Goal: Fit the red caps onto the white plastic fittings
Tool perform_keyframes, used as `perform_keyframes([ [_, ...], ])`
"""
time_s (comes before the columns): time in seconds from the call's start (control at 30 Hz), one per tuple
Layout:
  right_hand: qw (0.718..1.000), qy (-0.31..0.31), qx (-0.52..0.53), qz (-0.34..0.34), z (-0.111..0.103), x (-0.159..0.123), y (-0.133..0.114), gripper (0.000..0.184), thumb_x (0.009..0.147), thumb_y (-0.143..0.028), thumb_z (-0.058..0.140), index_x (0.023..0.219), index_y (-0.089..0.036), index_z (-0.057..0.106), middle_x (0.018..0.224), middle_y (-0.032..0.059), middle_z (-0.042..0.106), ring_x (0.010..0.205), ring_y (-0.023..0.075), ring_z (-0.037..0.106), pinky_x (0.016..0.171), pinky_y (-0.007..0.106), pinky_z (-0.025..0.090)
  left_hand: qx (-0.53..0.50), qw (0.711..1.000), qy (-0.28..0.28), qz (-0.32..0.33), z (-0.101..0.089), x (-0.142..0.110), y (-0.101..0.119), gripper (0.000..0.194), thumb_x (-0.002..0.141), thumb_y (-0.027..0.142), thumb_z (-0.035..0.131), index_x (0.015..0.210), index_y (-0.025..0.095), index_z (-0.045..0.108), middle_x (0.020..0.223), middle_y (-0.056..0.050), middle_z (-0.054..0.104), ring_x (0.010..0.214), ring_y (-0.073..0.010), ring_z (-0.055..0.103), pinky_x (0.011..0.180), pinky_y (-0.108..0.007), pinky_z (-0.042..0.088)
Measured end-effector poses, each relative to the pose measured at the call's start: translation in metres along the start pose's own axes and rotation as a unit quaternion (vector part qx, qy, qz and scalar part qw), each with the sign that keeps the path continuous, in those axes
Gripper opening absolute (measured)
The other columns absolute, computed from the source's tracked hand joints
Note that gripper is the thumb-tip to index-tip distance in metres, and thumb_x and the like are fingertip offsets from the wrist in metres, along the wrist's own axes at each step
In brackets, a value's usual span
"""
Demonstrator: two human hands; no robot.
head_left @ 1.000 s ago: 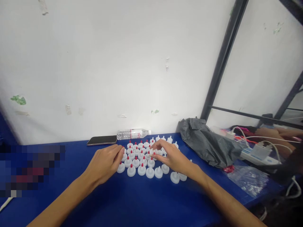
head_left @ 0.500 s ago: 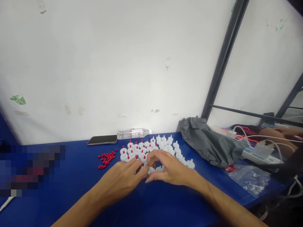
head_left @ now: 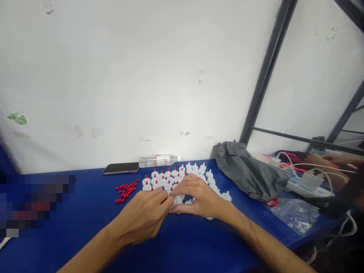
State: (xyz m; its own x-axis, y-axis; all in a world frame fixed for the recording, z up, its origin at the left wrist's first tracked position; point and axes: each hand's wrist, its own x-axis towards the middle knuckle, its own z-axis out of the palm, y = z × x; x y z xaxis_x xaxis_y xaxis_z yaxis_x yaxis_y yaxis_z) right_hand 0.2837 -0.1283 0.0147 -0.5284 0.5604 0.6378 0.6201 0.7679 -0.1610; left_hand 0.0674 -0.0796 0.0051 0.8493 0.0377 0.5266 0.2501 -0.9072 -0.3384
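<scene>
Several white plastic caps (head_left: 159, 179), many with a red tip, stand in rows on the blue table (head_left: 85, 212). A small heap of loose red tips (head_left: 125, 188) lies to their left. My left hand (head_left: 145, 216) and my right hand (head_left: 197, 197) meet over the front rows of caps, fingertips pinched together around a white cap (head_left: 178, 198). What my left fingers hold is hidden, perhaps a red tip.
A phone (head_left: 121, 168) and a lying water bottle (head_left: 157, 160) sit against the white wall. A crumpled dark plastic bag (head_left: 250, 172) and a clear bag (head_left: 295, 214) lie at the right. Behind a dark metal frame (head_left: 264, 72), another person's arm (head_left: 327, 163) rests among cables.
My left hand has moved from the left of the caps to their front, uncovering the red tips. Both hands have come together over the front row.
</scene>
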Motion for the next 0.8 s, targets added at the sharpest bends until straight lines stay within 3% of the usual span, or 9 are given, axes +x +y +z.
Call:
perform_keyframes([
  [0.1,0.995,0.044,-0.079,-0.037,-0.001,-0.004,0.013,0.02,0.091,-0.038,0.07,0.103,-0.022,0.068,0.094,0.0015,0.077,0.084,0.0173,0.068,0.079,0.035,0.045,-0.052,0.996,0.057,-0.046,-0.005,-0.001,-0.003,0.024,0.095,0.012,0.039,0.075,0.024,0.045,0.064,0.001,0.054,0.053,-0.0167,0.05,0.048,-0.033,0.031],
  [0.17,0.99,0.052,-0.132,-0.02,-0.009,-0.01,0.026,0.015,0.094,-0.033,0.066,0.105,-0.023,0.066,0.1,0.0033,0.076,0.091,0.02,0.068,0.08,0.036,0.045,-0.088,0.984,0.113,-0.104,-0.013,-0.006,-0.011,0.03,0.098,0.014,0.038,0.07,0.024,0.042,0.058,0.004,0.049,0.049,-0.0132,0.045,0.05,-0.03,0.031],
  [0.23,0.982,0.084,-0.156,0.062,-0.021,-0.016,0.04,0.015,0.095,-0.033,0.065,0.105,-0.022,0.065,0.101,0.0052,0.075,0.092,0.0214,0.068,0.082,0.037,0.046,-0.064,0.969,0.16,-0.175,-0.023,-0.014,-0.027,0.035,0.1,0.018,0.039,0.065,0.023,0.04,0.053,0.006,0.043,0.045,-0.0112,0.04,0.051,-0.029,0.029],
  [0.3,0.967,0.109,-0.163,0.162,-0.032,-0.02,0.049,0.016,0.097,-0.036,0.061,0.106,-0.023,0.064,0.093,0.0035,0.073,0.083,0.0202,0.066,0.079,0.037,0.047,0.027,0.956,0.154,-0.248,-0.034,-0.02,-0.046,0.037,0.101,0.024,0.038,0.064,0.022,0.043,0.052,0.005,0.046,0.045,-0.0116,0.042,0.053,-0.028,0.028],
  [0.4,0.962,0.091,-0.139,0.216,-0.038,-0.02,0.051,0.015,0.099,-0.037,0.057,0.105,-0.025,0.062,0.094,0.0013,0.071,0.086,0.0201,0.065,0.081,0.036,0.048,0.169,0.911,0.012,-0.377,-0.041,-0.028,-0.072,0.035,0.1,0.031,0.034,0.074,0.022,0.055,0.063,-0.001,0.062,0.055,-0.0195,0.057,0.052,-0.029,0.027],
  [0.47,0.974,0.059,-0.112,0.185,-0.036,-0.018,0.047,0.012,0.098,-0.036,0.059,0.102,-0.025,0.062,0.108,0.0023,0.071,0.1,0.0211,0.064,0.089,0.037,0.047,0.203,0.86,-0.13,-0.45,-0.039,-0.033,-0.084,0.036,0.101,0.03,0.031,0.084,0.019,0.061,0.076,-0.008,0.07,0.068,-0.0275,0.065,0.055,-0.03,0.034],
  [0.53,0.984,0.024,-0.095,0.147,-0.033,-0.017,0.044,0.011,0.097,-0.035,0.061,0.1,-0.025,0.063,0.119,0.004,0.067,0.111,0.0219,0.061,0.095,0.037,0.045,0.197,0.821,-0.229,-0.486,-0.035,-0.041,-0.09,0.035,0.099,0.024,0.032,0.089,0.015,0.065,0.086,-0.015,0.072,0.081,-0.0343,0.069,0.061,-0.035,0.043],
  [0.67,0.987,-0.038,-0.099,0.12,-0.028,-0.017,0.042,0.013,0.096,-0.035,0.062,0.095,-0.023,0.067,0.104,0.0047,0.069,0.097,0.0211,0.061,0.089,0.038,0.046,0.155,0.804,-0.302,-0.489,-0.024,-0.057,-0.095,0.02,0.087,0.008,0.047,0.09,0.01,0.067,0.092,-0.02,0.073,0.09,-0.0394,0.07,0.068,-0.039,0.05],
  [0.8,0.986,-0.07,-0.094,0.122,-0.026,-0.017,0.041,0.014,0.096,-0.034,0.062,0.092,-0.022,0.068,0.091,0.0028,0.07,0.088,0.0197,0.061,0.087,0.038,0.044,0.123,0.804,-0.323,-0.483,-0.018,-0.06,-0.093,0.026,0.084,0.002,0.043,0.097,0.01,0.065,0.1,-0.021,0.072,0.094,-0.0398,0.071,0.073,-0.044,0.051],
])
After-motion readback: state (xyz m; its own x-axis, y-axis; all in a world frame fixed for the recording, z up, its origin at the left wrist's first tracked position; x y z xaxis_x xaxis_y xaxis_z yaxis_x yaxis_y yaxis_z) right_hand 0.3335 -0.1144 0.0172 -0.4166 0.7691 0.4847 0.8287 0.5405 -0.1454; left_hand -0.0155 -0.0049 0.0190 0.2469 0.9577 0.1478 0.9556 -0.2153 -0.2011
